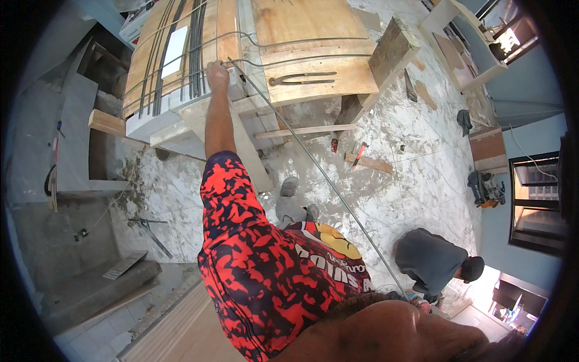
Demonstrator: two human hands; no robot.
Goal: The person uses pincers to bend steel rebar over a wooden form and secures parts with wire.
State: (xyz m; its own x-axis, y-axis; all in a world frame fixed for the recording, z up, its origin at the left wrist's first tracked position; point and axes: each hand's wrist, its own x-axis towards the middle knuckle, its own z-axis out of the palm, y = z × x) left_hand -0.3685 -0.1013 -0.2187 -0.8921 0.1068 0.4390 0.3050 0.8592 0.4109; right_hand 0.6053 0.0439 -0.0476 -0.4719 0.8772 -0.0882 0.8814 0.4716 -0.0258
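Observation:
My left hand (pixel 218 73) reaches forward with its fingers closed around a thin steel reinforcing bar (pixel 307 58) at the table's near side. This bar has a bend just right of the hand. A second bent bar (pixel 312 41) lies beyond it. Bundled straight bars (pixel 196 50) lie crosswise beneath, by a white rectangular piece (pixel 175 52). A long diagonal rod (pixel 316 165) starts beside my left hand and runs down to the lower right. End-cutting pincers (pixel 303 78) lie on the plywood (pixel 280 92). My right hand is out of view.
A co-worker in a dark shirt (pixel 429 258) bends down at the lower right, near the rod's lower end. On the stained tile floor lie a red-handled hammer (pixel 360 155) and a wooden board (pixel 377 164). A thick plank (pixel 393 50) stands at the table's right edge.

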